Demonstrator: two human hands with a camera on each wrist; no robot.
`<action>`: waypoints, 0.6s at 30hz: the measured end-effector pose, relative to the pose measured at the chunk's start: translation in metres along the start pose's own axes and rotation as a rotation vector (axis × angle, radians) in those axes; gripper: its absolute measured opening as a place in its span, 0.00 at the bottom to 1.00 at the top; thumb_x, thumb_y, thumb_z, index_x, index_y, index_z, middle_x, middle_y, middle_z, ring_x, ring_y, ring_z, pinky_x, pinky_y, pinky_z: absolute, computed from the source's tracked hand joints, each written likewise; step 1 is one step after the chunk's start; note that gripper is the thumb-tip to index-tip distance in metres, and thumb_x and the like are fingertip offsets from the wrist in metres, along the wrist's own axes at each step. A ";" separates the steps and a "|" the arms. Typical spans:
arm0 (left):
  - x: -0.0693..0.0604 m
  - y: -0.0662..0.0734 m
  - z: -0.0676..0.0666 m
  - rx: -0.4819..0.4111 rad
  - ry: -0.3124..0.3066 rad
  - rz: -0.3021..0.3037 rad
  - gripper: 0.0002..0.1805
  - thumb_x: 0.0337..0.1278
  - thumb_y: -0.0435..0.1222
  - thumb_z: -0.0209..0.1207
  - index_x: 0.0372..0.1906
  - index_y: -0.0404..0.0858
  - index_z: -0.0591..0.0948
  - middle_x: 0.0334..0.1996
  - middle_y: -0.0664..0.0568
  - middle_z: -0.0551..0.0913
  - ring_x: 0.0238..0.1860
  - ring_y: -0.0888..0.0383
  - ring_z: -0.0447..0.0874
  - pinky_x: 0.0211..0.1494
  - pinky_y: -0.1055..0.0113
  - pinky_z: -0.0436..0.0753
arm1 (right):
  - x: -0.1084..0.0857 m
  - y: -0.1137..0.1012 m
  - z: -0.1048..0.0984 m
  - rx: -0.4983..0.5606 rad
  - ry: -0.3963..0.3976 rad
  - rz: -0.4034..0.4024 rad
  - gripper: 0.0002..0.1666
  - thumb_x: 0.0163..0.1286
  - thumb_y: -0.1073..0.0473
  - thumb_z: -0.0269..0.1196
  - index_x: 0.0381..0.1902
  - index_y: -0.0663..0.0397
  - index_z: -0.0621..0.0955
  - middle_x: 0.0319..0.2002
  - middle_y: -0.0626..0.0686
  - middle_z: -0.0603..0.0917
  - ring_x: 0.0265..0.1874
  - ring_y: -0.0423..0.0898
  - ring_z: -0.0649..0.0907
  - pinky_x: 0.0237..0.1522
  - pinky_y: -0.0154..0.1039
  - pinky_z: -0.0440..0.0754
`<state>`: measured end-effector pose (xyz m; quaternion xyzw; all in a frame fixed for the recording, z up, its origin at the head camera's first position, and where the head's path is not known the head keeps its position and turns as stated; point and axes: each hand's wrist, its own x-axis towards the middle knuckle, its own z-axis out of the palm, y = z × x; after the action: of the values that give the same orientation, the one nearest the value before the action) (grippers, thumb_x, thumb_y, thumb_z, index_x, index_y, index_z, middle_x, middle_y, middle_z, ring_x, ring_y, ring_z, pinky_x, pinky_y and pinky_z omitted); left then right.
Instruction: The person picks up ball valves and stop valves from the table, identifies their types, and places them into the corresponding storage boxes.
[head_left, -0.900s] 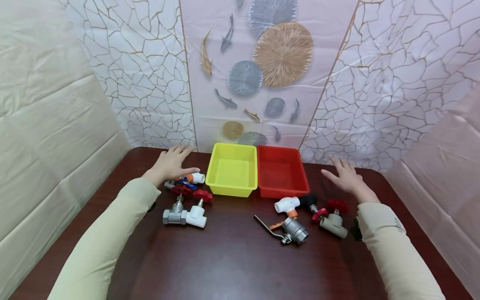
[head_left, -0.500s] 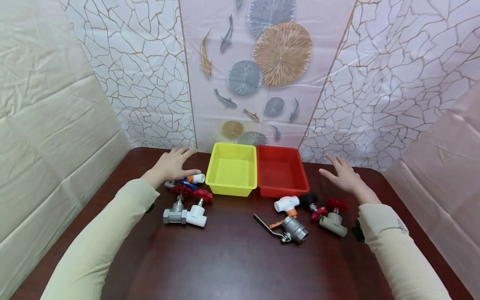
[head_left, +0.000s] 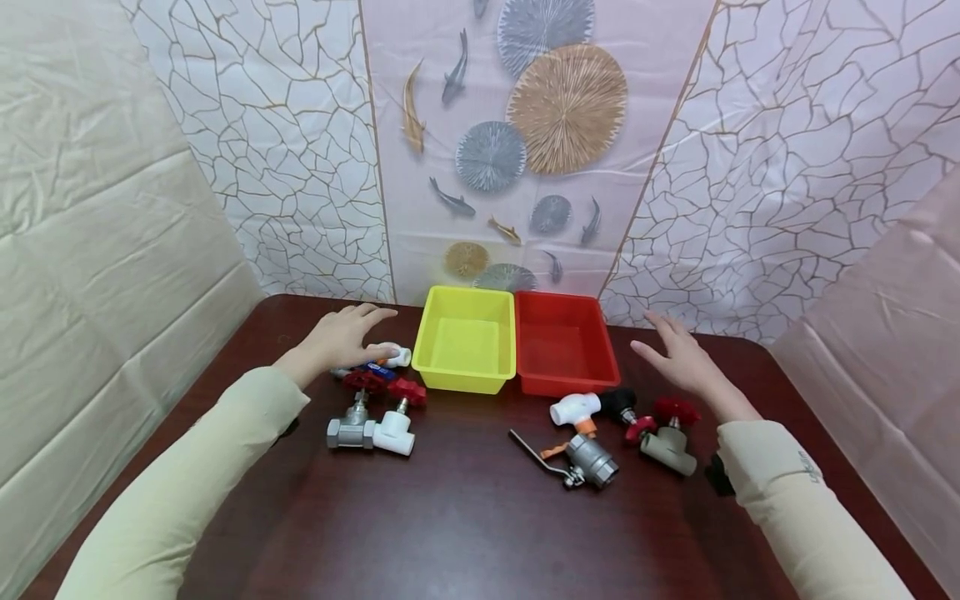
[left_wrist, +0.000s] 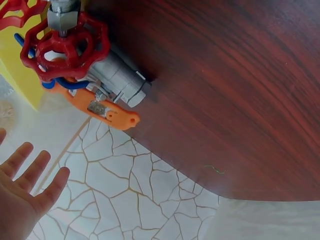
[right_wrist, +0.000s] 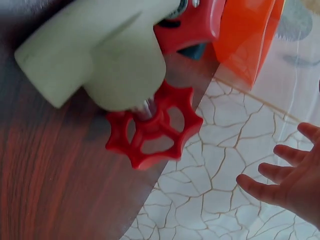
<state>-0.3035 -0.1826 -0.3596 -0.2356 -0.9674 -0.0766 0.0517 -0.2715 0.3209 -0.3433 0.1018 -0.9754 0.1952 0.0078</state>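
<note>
My left hand [head_left: 339, 340] hovers with spread fingers over the left cluster of valves, holding nothing. Beneath it are a white fitting [head_left: 397, 356], a red handwheel [left_wrist: 65, 50], a metal valve [head_left: 350, 430] and a white valve [head_left: 393, 432]; an orange handle [left_wrist: 117, 118] shows in the left wrist view. My right hand [head_left: 686, 362], fingers extended, is above and behind a grey-green valve [head_left: 667, 450] with a red handwheel [right_wrist: 155, 131]. Left of that valve lie a white fitting [head_left: 574, 409] and a metal ball valve [head_left: 591, 461] with a long lever.
A yellow bin [head_left: 465, 382] and a red bin [head_left: 567, 387] stand side by side at the back of the dark wooden table [head_left: 450, 500]. Patterned sheeting [head_left: 300, 167] rises behind the table, and plain light sheeting [head_left: 90, 250] hangs at the left side.
My left hand has lowered slightly, covering more of the rear fittings. My right hand has shifted a little to the left and down. The valves and bins have stayed in place.
</note>
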 end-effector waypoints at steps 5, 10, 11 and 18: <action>-0.008 0.005 0.004 -0.003 0.030 0.039 0.38 0.53 0.60 0.58 0.66 0.46 0.69 0.60 0.43 0.74 0.58 0.43 0.73 0.53 0.45 0.76 | -0.004 -0.006 0.005 0.048 0.036 -0.017 0.43 0.72 0.43 0.50 0.72 0.63 0.52 0.69 0.73 0.52 0.67 0.71 0.55 0.63 0.70 0.54; -0.016 0.009 0.008 -0.020 0.058 0.079 0.37 0.52 0.59 0.59 0.65 0.45 0.69 0.58 0.44 0.75 0.56 0.44 0.75 0.52 0.46 0.77 | -0.006 -0.010 0.008 0.075 0.080 -0.034 0.41 0.72 0.44 0.50 0.72 0.64 0.54 0.69 0.72 0.54 0.67 0.70 0.55 0.63 0.69 0.55; -0.017 0.010 0.008 -0.025 0.058 0.082 0.37 0.52 0.59 0.59 0.65 0.45 0.69 0.58 0.44 0.75 0.56 0.44 0.75 0.53 0.46 0.77 | -0.007 -0.012 0.009 0.082 0.086 -0.039 0.41 0.72 0.44 0.50 0.72 0.64 0.54 0.69 0.72 0.55 0.68 0.70 0.56 0.63 0.69 0.55; -0.031 0.014 0.008 -0.057 0.104 0.090 0.35 0.52 0.57 0.61 0.63 0.45 0.72 0.57 0.46 0.76 0.55 0.45 0.75 0.53 0.46 0.76 | -0.013 -0.025 0.012 0.117 0.116 -0.078 0.40 0.72 0.46 0.52 0.71 0.64 0.56 0.69 0.71 0.57 0.67 0.68 0.58 0.63 0.67 0.57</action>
<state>-0.2705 -0.1828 -0.3698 -0.2757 -0.9493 -0.1141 0.0987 -0.2540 0.2967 -0.3454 0.1283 -0.9556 0.2569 0.0658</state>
